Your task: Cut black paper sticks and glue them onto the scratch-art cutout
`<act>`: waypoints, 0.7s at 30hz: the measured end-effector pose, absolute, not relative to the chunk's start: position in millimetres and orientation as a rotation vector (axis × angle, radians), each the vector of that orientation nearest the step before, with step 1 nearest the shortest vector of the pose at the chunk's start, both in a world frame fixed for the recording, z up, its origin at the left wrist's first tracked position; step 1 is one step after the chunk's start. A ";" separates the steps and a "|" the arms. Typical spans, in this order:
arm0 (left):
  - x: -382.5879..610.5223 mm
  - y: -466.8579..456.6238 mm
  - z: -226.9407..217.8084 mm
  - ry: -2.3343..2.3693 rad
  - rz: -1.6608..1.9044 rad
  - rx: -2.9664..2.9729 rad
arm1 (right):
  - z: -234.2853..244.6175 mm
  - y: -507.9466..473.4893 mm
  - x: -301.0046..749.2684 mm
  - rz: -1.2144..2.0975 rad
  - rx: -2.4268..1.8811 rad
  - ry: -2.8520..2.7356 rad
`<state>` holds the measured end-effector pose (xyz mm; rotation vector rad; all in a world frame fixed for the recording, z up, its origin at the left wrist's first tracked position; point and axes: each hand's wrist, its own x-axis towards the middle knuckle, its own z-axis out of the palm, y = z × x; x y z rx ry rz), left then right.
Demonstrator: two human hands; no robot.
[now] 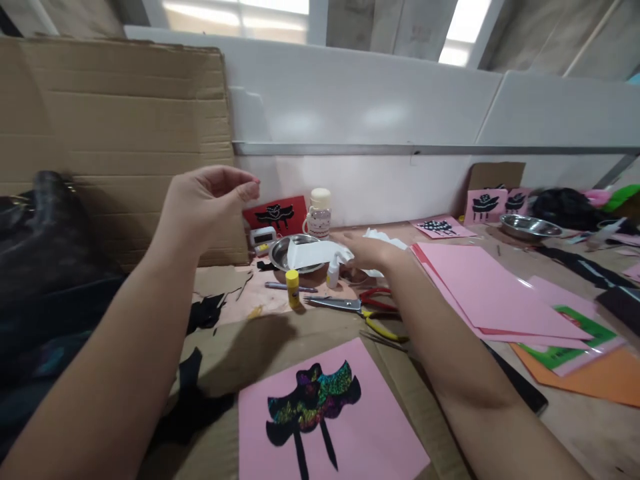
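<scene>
My left hand [200, 203] is raised above the table with thumb and fingertips pinched together; whether anything is between them I cannot make out. My right hand [365, 252] reaches forward and rests on a white tissue [320, 252] that drapes over a metal bowl [283, 250]. A small white glue bottle [333, 272] stands just left of that hand. Near me lies a pink sheet [370, 427] bearing a black cut-out with coloured glitter [313, 400].
A yellow glue stick [293, 287], a pen [287, 287], scissors [345, 305] and yellow-handled pliers [383, 327] lie mid-table. A stack of pink paper [490, 290] sits right, over green and orange sheets. Cardboard [115, 140] stands left. A white jar [320, 212] and a second bowl [530, 227] are at the back.
</scene>
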<state>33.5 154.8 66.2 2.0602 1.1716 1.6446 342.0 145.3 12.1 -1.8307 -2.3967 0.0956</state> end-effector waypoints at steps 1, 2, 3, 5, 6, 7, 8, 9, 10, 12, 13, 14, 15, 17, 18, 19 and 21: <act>26.9 142.2 70.6 1.175 1.640 2.074 | 21.7 136.9 340.5 0.060 -1.832 -2.393; 20.1 130.9 72.6 1.190 1.618 2.089 | 31.7 127.1 338.2 0.027 -1.823 -2.389; 13.0 120.9 72.3 1.212 1.584 2.105 | 41.7 116.0 335.1 -0.013 -1.804 -2.384; -1.8 104.5 67.4 1.273 1.492 2.128 | 59.8 90.6 326.1 -0.067 -1.724 -2.402; -9.3 97.7 63.5 1.305 1.438 2.136 | 66.9 77.2 320.0 -0.075 -1.668 -2.423; -16.5 91.5 59.0 1.334 1.378 2.144 | 71.9 64.0 312.7 -0.077 -1.599 -2.447; -23.3 85.5 53.9 1.358 1.317 2.154 | 74.3 51.4 304.4 -0.078 -1.520 -2.464; -29.6 79.6 48.4 1.375 1.254 2.165 | 73.7 39.8 295.1 -0.079 -1.447 -2.477; -35.4 73.5 42.3 1.387 1.194 2.179 | 70.0 29.5 285.2 -0.075 -1.380 -2.492; -46.4 60.2 28.1 1.400 1.095 2.205 | 53.7 12.7 265.6 -0.037 -1.264 -2.533; -52.0 52.9 19.9 1.405 1.058 2.212 | 42.2 6.0 257.0 0.005 -1.215 -2.576; -58.0 45.5 10.9 1.411 1.032 2.214 | 29.8 0.1 249.6 0.052 -1.166 -2.613; -64.3 38.4 1.2 1.419 1.016 2.209 | 17.4 -5.0 243.7 0.091 -1.138 -2.662; -77.7 27.8 -19.8 1.435 1.015 2.172 | -3.3 -14.1 235.5 0.158 -1.119 -2.723; -84.3 25.3 -30.8 1.444 1.027 2.141 | -10.5 -18.3 232.5 0.183 -1.123 -2.743; -90.4 25.0 -41.9 1.453 1.041 2.103 | -15.3 -22.4 229.4 0.204 -1.127 -2.754; -99.6 30.7 -62.8 1.467 1.061 2.023 | -19.4 -29.8 220.2 0.224 -1.136 -2.770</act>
